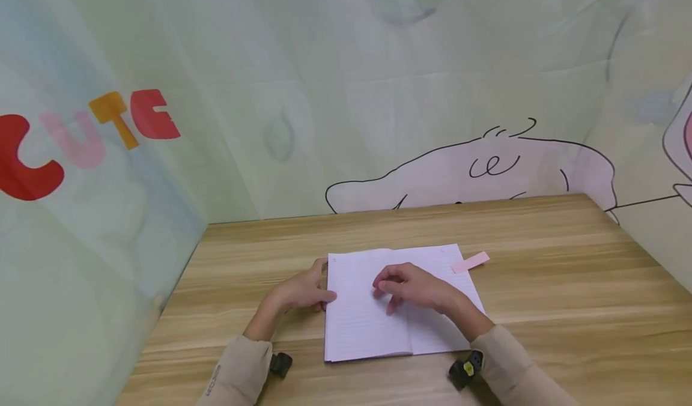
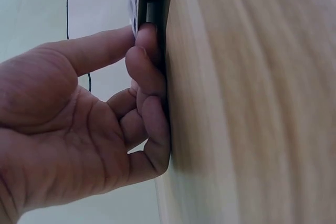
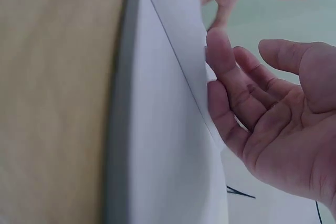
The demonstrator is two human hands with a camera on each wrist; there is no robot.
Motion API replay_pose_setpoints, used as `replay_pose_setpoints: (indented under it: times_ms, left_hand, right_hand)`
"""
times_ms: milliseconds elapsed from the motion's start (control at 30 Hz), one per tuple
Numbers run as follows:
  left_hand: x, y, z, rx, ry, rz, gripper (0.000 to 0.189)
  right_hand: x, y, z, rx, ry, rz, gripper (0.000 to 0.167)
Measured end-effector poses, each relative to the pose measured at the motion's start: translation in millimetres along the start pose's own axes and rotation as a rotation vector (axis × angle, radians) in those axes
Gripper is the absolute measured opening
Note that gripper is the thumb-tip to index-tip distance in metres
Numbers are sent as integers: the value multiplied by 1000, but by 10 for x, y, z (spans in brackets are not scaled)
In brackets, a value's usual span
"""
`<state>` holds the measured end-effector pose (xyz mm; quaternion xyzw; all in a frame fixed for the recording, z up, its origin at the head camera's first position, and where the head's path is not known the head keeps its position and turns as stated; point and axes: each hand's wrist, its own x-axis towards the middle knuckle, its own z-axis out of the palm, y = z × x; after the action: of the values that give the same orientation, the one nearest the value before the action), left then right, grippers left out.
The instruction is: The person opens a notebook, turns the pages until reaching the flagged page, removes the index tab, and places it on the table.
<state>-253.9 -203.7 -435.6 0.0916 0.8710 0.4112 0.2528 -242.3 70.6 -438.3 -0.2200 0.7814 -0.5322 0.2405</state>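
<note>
An open lined notebook (image 1: 362, 328) lies on the wooden table. At its left edge my left hand (image 1: 304, 290) pinches it, thumb on the page and the other fingers bent at the edge and beneath the cover, as the left wrist view shows. Over the middle of the spread is my right hand (image 1: 413, 287), its fingers loosely bent and nothing held between them. In the right wrist view its fingertips (image 3: 219, 95) are at the page surface; whether they touch it I cannot tell. A pink paper strip (image 1: 470, 262) lies across the upper right page edge, sticking out past it.
The wooden table (image 1: 567, 286) reaches back to a printed cloth wall (image 1: 243, 93) with cartoon drawings and coloured letters. A small black device sits at each wrist, by the left sleeve (image 1: 238, 364) and the right sleeve (image 1: 508, 364).
</note>
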Motion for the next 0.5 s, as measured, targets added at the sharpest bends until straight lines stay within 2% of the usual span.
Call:
replay_pose_setpoints:
  times_ms: [367,500]
  left_hand:
    - [-5,20,-7,-1,-4,-20,84]
    - [1,19,-6,15,0,-25,84]
  right_hand:
    - [-96,106,-410,-325,144,39,15]
    - [-157,161,-578,-439,223,102,16]
